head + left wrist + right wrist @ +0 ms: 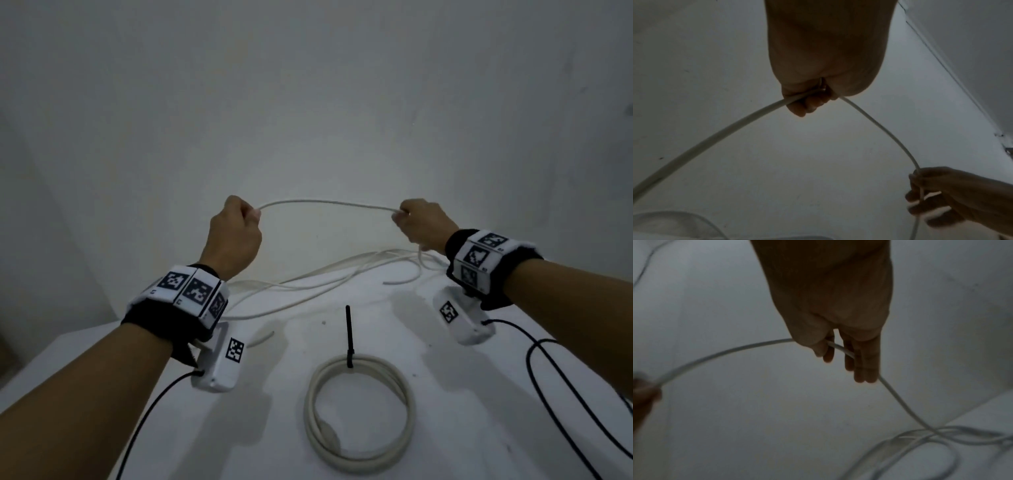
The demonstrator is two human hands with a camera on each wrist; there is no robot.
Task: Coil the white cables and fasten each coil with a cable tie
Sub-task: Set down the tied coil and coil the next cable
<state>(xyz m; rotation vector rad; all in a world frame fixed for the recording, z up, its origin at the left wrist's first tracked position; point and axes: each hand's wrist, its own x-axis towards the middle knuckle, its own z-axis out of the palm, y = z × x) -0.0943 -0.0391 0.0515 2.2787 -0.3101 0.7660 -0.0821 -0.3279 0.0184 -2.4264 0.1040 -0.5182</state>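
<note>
I have the left hand [236, 236] and the right hand [423, 224] both raised over the far part of the surface [445, 394], each clenched round the same loose cable [329, 202] with a short span bowed between them — I judge this sets the size of the first loop. The rest of that cable trails in a tangle on the surface under my hands and may snag as it feeds; nearer me lies a finished coil [359, 411] with a black tie [349, 337] — clear of the work.

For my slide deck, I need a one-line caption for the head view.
Both hands, left hand and right hand, stretch a loose white cable above a tied coil.
</note>
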